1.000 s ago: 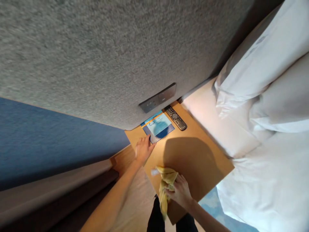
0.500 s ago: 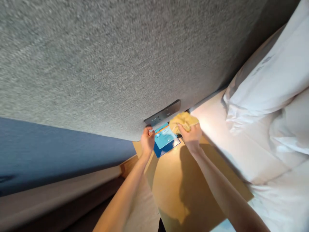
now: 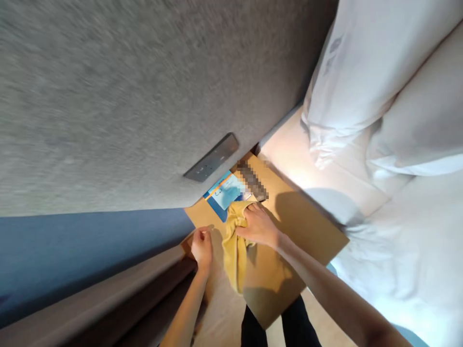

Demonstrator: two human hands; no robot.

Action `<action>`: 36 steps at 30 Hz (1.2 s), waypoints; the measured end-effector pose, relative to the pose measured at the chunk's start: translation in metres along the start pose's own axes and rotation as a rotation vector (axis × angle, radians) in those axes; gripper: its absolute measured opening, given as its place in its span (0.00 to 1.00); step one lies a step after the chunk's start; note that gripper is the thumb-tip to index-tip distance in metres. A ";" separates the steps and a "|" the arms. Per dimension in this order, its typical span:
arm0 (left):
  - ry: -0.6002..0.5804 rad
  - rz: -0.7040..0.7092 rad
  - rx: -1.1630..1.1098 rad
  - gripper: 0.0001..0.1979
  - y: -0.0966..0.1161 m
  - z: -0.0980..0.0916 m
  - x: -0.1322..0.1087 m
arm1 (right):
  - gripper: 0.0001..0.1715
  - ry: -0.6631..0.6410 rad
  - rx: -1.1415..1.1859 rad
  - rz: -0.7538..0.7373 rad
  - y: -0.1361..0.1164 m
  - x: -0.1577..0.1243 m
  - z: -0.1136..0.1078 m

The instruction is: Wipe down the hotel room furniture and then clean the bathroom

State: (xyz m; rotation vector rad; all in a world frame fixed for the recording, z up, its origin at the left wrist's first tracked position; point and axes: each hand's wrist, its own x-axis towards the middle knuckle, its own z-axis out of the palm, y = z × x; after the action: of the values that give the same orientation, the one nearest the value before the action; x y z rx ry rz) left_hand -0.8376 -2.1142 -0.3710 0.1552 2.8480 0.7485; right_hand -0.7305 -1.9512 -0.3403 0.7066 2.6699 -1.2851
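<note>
Right hand (image 3: 257,225) on yellow cloth (image 3: 233,250), fingers (image 3: 253,209) closed over its top. Cloth bunched on wooden counter (image 3: 311,241), lower end near the counter's edge. Left hand (image 3: 201,248) just beside the cloth, fingers (image 3: 198,235) curled, nothing visible in them. Blue booklet (image 3: 224,195) touching the cloth, its lower corner overlapped. Pixelated dark object (image 3: 252,180) next to it. Wall plate (image 3: 211,157) on grey felt wall (image 3: 126,96) above. White bed (image 3: 379,241) and pillow (image 3: 361,62) to the right, blue panel (image 3: 72,255) to the left.
</note>
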 end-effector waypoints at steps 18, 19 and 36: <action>0.015 0.356 0.154 0.18 0.153 0.081 0.009 | 0.21 0.471 -0.282 -0.051 0.113 0.116 -0.026; 0.040 0.326 0.164 0.17 0.152 0.075 0.010 | 0.21 0.457 -0.263 -0.081 0.107 0.137 -0.031; -0.050 0.342 0.570 0.30 0.155 0.103 0.022 | 0.05 0.942 -0.015 0.239 0.139 -0.161 0.138</action>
State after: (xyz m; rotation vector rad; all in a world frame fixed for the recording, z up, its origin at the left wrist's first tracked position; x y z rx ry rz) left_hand -0.8290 -1.9273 -0.3859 0.7404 2.9339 -0.0462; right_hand -0.5407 -2.0405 -0.4832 1.9565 3.0467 -1.0110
